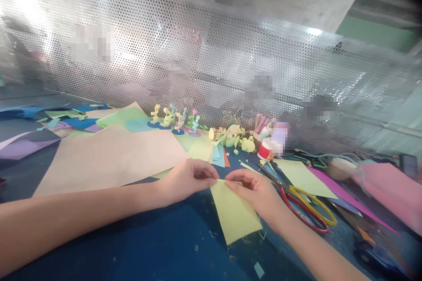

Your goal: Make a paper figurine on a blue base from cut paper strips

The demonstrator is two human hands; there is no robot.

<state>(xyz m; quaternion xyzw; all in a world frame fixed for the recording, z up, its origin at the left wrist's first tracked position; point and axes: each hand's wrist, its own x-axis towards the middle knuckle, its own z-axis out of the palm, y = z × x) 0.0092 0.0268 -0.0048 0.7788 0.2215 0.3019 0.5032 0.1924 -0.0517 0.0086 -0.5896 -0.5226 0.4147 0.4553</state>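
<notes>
A piece of yellow-green paper (234,217) hangs down toward me over the dark blue table, its upper edge pinched in both hands. My left hand (187,180) is closed on the top left corner, thumb against fingertips. Close beside it, my right hand (255,189) grips the same edge and covers the paper's upper right part. Scissors (310,210) with one red and one yellow handle lie just right of my right hand. A large sheet of pale beige paper (115,156) lies beyond my left forearm.
Small paper figures (178,118) stand at the back before a perforated metal screen (211,66). Right of them are yellow paper pieces (234,136) and a red-and-white tub (266,149). Coloured paper scraps (33,142) lie left; a pink item (392,189) lies right.
</notes>
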